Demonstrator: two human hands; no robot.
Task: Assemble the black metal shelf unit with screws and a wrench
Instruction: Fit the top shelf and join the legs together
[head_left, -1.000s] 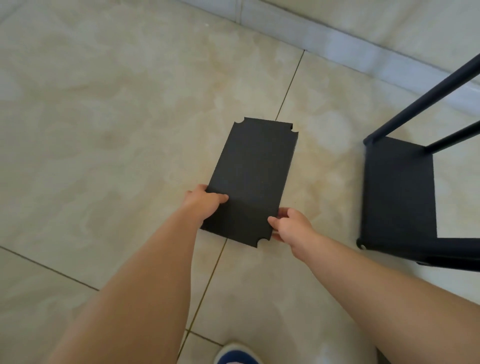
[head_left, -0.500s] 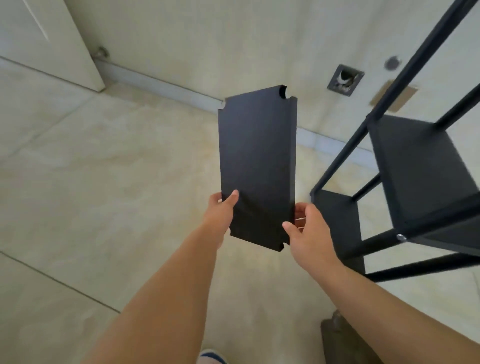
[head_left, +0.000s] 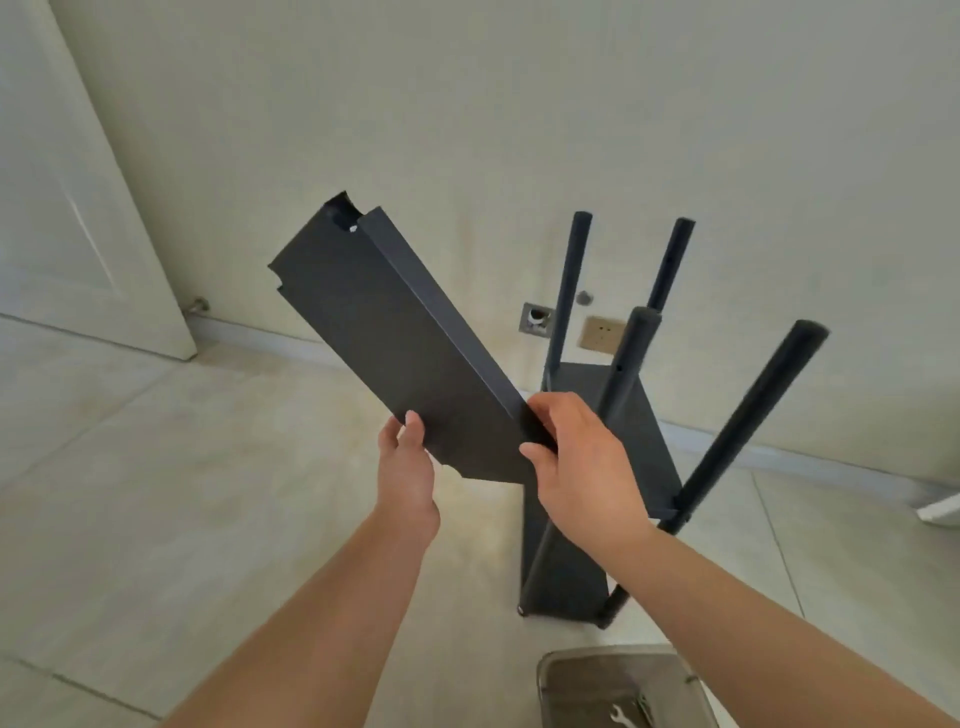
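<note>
A black metal shelf panel (head_left: 395, 332) is held up in the middle of the frame, tilted so its far end points to the upper left and its near end sits low between both hands. Its folded side lip runs along the right edge, and notched corners show at the top end. The left hand (head_left: 408, 467) grips the panel's lower left edge, thumb up along the face. The right hand (head_left: 576, 462) holds the lower right corner, fingers wrapped over the lip and thumb on the near face.

Right of centre, partly behind the right hand, the shelf frame (head_left: 613, 415) stands on the tiled floor (head_left: 156, 493), four black posts rising from it and a shelf already fitted lower down.

At the bottom edge, right of centre, a metal tray (head_left: 561, 675) holds a small wrench (head_left: 621, 717). A white door (head_left: 67, 208) fills the upper left, and a wall socket (head_left: 602, 332) sits low on the wall behind the posts.
</note>
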